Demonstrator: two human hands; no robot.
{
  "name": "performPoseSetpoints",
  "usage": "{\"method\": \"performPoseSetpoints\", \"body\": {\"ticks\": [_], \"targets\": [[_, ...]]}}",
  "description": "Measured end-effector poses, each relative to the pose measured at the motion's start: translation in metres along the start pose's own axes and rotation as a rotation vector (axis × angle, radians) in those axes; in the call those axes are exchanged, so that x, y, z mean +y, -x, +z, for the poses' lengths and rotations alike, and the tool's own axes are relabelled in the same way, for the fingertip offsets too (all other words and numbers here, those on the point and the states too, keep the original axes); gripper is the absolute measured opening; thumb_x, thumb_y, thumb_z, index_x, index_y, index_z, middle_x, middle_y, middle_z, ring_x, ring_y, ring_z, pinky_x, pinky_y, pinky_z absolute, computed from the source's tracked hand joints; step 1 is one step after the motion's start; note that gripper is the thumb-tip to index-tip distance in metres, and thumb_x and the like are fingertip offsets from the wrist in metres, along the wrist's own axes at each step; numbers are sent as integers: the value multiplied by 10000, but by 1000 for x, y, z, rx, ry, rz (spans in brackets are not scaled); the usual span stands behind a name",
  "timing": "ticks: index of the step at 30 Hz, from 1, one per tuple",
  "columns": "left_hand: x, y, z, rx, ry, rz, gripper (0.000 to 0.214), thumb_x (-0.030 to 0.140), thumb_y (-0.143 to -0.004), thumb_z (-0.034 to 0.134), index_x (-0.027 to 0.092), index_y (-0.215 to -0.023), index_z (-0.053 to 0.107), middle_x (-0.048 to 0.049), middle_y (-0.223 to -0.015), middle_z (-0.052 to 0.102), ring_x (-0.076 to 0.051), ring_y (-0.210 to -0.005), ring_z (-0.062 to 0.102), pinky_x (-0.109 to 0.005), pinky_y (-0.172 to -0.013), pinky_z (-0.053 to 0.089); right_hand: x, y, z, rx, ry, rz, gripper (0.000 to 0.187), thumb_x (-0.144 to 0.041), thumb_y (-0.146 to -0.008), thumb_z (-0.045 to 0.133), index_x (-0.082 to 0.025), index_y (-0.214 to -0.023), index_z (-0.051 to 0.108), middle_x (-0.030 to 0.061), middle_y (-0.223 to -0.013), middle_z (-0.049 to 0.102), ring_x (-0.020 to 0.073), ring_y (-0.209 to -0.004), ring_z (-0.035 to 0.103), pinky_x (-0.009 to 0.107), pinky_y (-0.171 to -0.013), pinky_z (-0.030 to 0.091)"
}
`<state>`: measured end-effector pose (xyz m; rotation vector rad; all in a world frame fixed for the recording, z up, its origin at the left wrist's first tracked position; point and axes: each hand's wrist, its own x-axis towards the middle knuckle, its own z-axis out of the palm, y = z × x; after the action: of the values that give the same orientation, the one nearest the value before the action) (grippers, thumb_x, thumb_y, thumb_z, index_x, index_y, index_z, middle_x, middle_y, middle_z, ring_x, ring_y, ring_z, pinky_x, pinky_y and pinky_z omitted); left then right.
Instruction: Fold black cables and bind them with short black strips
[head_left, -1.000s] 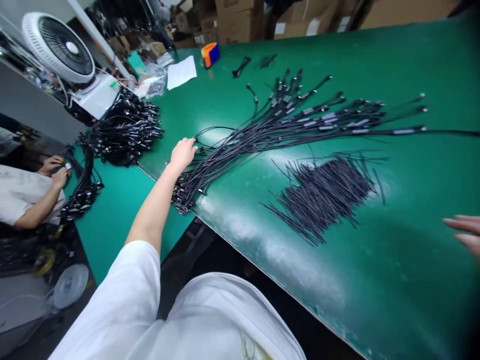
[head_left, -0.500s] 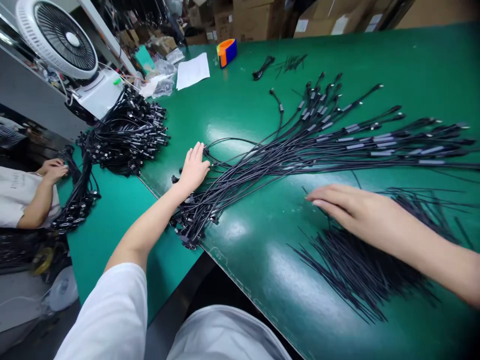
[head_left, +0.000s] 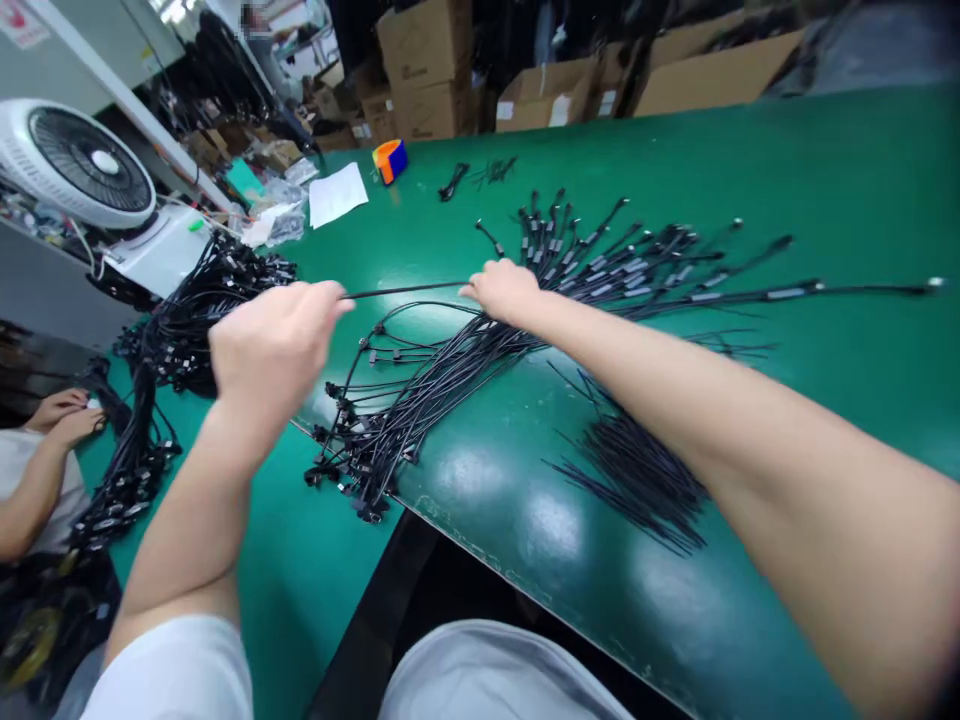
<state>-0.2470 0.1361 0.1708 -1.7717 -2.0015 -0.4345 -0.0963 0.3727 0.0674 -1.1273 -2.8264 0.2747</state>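
A thin black cable [head_left: 405,290] runs taut between my two hands, above the table. My left hand [head_left: 274,340] is closed in a fist on one end of it, slightly blurred. My right hand [head_left: 504,290] pinches it farther right, over a loose bundle of black cables [head_left: 457,375]. That bundle lies fanned out across the green table, connectors at both ends and grey sleeves toward the far end. Beneath my right forearm rests a pile of thin black strips [head_left: 637,460], partly hidden by the arm.
Another heap of black cables [head_left: 169,340] lies at the left, near a white fan [head_left: 90,165]. A co-worker's hands [head_left: 67,418] are at the left edge. A paper sheet [head_left: 337,195], an orange and blue object [head_left: 390,160] and a small coiled cable [head_left: 454,182] lie toward the back.
My right hand has moved from beside the strip pile across to the cable bundle. My left hand has lifted and closed, and a cable is now stretched between both hands. The view has shifted.
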Motion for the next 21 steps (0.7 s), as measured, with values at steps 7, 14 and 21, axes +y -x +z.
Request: {"method": "performPoseSetpoints", "body": {"ticks": [7,14,21], "targets": [[-36,42,-45,-361,541,-215,182,440,-871,544,286,-878,640,-22,-737,645,-236,-770,651,-378,-734,505,-15,40,-140,615,-74,-50,905,-443,-914,-245,-56,-1239,506,143,-1111,650,96,-1033,599,309,-876,503],[-43,93,-81,-192,887,-402,115,412,-874,605,303,-848,628,64,-546,498,-139,-515,547,-334,-581,477,-8,127,-214,642,501,-142,772,-365,-990,-56,25,-1170,586,207,-1253,573,290,-1309,465,486,-886,452],[-40,124,-46,-405,1146,-556,303,466,-738,712,199,-829,603,-106,-1270,663,-265,-1020,702,-367,-757,598,42,263,-121,372,583,44,575,-388,-1050,156,-83,-1305,571,209,-977,675,271,-1046,611,468,-896,413]]}}
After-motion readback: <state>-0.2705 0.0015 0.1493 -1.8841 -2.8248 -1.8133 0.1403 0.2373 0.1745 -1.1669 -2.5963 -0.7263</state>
